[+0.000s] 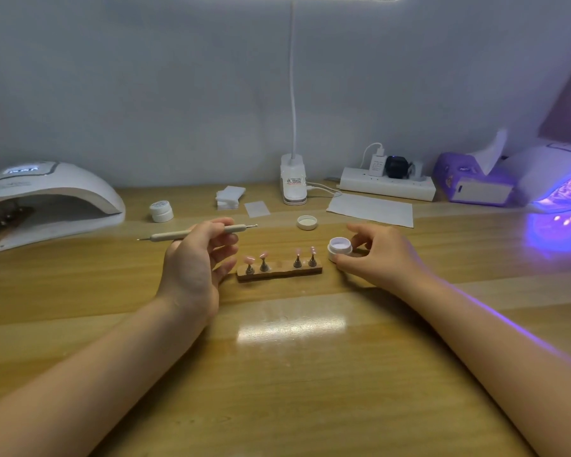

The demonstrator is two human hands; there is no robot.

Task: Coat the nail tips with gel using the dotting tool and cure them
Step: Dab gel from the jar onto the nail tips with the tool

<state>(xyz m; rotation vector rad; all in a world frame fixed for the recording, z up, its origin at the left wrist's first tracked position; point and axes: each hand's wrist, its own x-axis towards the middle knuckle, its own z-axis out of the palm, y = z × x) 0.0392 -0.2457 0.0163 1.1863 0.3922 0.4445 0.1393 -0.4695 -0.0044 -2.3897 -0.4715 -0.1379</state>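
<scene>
The nail tip stand (279, 271) sat at the centre of the surface (287, 357). The left hand (197, 258) lay just left of it, holding the dotting tool (192, 233). The gel jar (340, 248) stood just right of the stand, within the right hand (376, 255). The jar lid (307, 222) lay farther back. One curing lamp (43, 199) stood at far left, another (554, 176) at far right.

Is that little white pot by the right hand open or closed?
Open: the small white round gel pot shows its pale contents, and a white screw lid lies apart, upturned, on the wooden table.
</scene>
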